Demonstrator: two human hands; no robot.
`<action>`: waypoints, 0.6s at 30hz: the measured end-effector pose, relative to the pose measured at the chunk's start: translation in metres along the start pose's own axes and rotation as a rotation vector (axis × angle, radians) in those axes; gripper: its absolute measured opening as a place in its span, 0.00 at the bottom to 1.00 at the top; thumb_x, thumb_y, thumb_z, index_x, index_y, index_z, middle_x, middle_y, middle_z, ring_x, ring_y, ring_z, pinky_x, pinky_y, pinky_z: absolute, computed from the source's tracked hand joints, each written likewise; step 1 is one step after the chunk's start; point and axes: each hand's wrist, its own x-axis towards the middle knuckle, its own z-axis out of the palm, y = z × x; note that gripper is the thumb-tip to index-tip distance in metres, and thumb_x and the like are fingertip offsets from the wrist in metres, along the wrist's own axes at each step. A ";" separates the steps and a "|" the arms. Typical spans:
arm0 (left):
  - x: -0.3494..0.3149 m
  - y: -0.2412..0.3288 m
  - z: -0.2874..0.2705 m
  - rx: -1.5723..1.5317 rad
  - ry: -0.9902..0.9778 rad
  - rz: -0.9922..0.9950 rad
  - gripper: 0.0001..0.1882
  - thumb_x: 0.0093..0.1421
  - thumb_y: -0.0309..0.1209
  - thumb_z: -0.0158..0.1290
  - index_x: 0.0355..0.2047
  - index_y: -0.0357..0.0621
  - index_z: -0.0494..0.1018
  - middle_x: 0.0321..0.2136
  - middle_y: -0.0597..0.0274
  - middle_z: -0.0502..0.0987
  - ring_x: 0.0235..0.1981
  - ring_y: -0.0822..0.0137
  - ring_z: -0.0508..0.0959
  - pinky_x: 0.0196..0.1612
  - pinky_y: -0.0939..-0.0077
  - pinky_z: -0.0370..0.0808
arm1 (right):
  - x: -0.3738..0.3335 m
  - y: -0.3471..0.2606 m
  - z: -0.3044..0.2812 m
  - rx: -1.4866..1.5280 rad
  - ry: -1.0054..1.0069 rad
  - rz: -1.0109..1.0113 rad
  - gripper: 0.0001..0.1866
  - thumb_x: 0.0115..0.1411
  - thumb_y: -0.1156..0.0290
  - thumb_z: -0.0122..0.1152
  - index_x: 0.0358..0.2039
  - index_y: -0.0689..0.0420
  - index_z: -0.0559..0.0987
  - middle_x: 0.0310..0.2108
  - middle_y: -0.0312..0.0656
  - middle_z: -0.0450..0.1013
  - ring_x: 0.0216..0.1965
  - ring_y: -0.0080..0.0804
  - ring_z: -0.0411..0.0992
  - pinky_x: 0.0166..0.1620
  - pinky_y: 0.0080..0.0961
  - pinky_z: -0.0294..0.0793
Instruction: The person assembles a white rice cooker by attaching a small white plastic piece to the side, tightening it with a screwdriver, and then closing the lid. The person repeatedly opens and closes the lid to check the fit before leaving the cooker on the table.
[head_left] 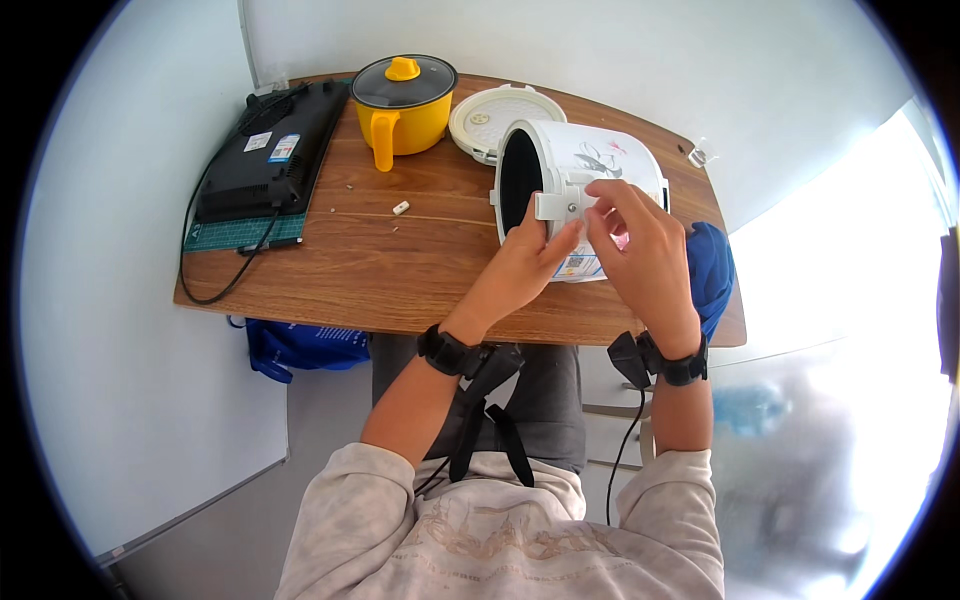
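Note:
A white rice cooker body [622, 150] with a flower print lies on its side on the table, its dark round opening facing left. My left hand [522, 262] holds the rim at the near side, closed around it beneath a white plastic bracket [551, 206]. A small round screw [572, 208] shows in that bracket. Just right of the screw is my right hand [642, 245], its fingers curled in and the fingertips close to the bracket. Whatever those fingertips may hold is hidden. Behind the cooker body lies a round white lid [500, 118].
A yellow pot [420, 125] with a glass lid stands at the back. On the left, a black appliance [268, 150] with a cord rests over a green mat [240, 235]. A small white piece [401, 208] lies mid-table. Blue cloth [709, 270] is at the right edge.

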 end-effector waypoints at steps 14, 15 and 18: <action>0.001 0.011 -0.004 0.070 -0.026 -0.023 0.25 0.73 0.39 0.48 0.61 0.35 0.58 0.50 0.47 0.76 0.48 0.57 0.77 0.52 0.67 0.73 | 0.012 -0.003 0.001 -0.333 -0.127 -0.191 0.07 0.62 0.71 0.59 0.30 0.60 0.74 0.26 0.45 0.72 0.28 0.45 0.75 0.31 0.37 0.75; 0.002 0.012 -0.004 0.058 -0.031 -0.043 0.25 0.73 0.38 0.48 0.61 0.35 0.58 0.50 0.47 0.76 0.48 0.58 0.77 0.52 0.68 0.73 | 0.012 -0.002 0.001 -0.333 -0.139 -0.184 0.06 0.62 0.71 0.59 0.30 0.60 0.74 0.26 0.44 0.72 0.28 0.45 0.75 0.31 0.37 0.75; 0.002 0.005 -0.004 0.029 -0.038 -0.035 0.24 0.73 0.38 0.48 0.61 0.35 0.58 0.50 0.47 0.76 0.48 0.58 0.77 0.52 0.68 0.73 | 0.011 0.001 -0.001 -0.265 -0.162 -0.138 0.06 0.62 0.71 0.59 0.33 0.59 0.75 0.28 0.44 0.73 0.28 0.45 0.75 0.31 0.38 0.75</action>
